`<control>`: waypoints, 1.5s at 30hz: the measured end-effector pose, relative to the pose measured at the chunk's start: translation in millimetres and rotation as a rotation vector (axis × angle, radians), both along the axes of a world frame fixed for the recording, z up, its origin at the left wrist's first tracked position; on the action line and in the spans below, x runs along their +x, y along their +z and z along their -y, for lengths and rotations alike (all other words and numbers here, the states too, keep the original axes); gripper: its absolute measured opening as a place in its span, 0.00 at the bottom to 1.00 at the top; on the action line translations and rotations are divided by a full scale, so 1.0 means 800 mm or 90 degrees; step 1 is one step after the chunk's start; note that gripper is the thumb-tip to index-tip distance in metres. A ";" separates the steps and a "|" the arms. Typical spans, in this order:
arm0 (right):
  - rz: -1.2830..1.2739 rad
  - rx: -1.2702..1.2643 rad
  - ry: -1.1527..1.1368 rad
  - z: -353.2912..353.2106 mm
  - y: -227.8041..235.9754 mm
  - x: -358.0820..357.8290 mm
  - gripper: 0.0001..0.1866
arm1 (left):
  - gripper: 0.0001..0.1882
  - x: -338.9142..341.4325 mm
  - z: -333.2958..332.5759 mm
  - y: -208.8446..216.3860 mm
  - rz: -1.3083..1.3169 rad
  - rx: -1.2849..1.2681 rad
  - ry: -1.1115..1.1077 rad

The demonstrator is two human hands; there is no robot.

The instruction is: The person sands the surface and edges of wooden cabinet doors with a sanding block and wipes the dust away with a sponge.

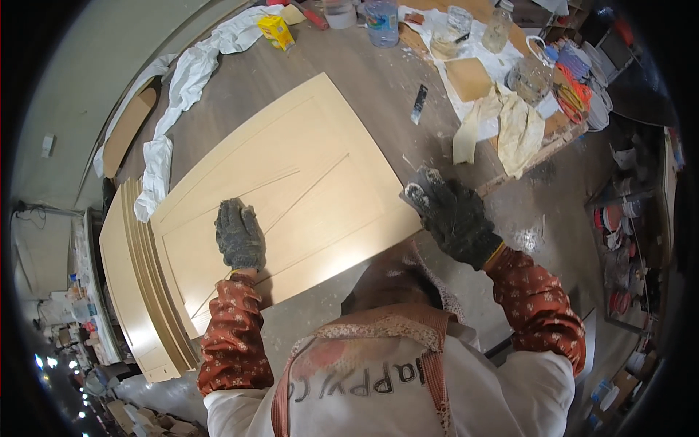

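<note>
A cream-coloured flat panel (328, 197) with grooved lines lies tilted across the worktable, its near edge overhanging toward me. My left hand (240, 234), in a dark grey work glove, rests flat on the panel's face with its fingers stretched out. At the panel's right edge is my right hand (453, 217), gloved the same way, with whitish smears on the fingertips. Its fingers are closed at that edge around something small and greyish that I cannot make out.
Several similar panels (138, 291) stand stacked on the left. White cloth (195, 62) runs along the table's far left. A yellow box (275, 32), a water bottle (382, 23), a dark flat strip (419, 104) and cream gloves (518, 130) lie farther back. Cluttered shelves (619, 240) stand right.
</note>
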State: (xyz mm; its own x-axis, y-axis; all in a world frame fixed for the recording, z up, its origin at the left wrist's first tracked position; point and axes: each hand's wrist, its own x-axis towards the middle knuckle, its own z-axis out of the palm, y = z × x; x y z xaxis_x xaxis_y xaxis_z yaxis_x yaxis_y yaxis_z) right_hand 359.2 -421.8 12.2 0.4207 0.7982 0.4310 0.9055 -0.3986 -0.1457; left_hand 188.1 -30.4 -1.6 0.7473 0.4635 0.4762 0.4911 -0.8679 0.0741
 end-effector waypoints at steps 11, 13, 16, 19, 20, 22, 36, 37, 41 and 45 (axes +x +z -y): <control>0.075 -0.019 -0.069 -0.189 -0.021 0.187 0.22 | 0.21 0.001 0.002 -0.005 -0.037 0.017 -0.014; 0.110 -0.038 -0.032 -0.182 -0.022 0.183 0.23 | 0.21 -0.002 0.001 -0.001 0.010 0.019 -0.035; 0.171 -0.065 0.040 -0.131 0.006 0.141 0.23 | 0.21 -0.008 -0.006 0.000 -0.015 0.027 -0.026; 0.117 0.017 0.126 -0.047 0.005 0.074 0.20 | 0.21 -0.004 -0.001 0.001 -0.010 0.031 -0.030; 0.058 0.014 0.108 -0.017 -0.003 0.052 0.18 | 0.22 -0.006 -0.003 0.000 -0.024 0.034 -0.021; 0.003 0.008 0.088 0.007 0.004 0.031 0.17 | 0.22 -0.004 -0.006 -0.002 -0.034 0.033 -0.013; 0.106 -0.097 0.152 -0.005 0.000 0.009 0.16 | 0.19 0.003 0.004 0.015 -0.050 -0.003 0.022; 0.108 -0.100 0.155 -0.014 0.006 -0.012 0.16 | 0.21 0.001 0.004 0.014 -0.065 -0.005 0.040; -0.034 -0.131 0.151 -0.016 0.009 0.009 0.17 | 0.21 0.007 -0.001 0.006 -0.064 -0.030 0.033; -0.061 -0.076 -0.079 0.017 0.040 0.024 0.23 | 0.17 0.001 -0.001 0.007 0.007 0.028 0.009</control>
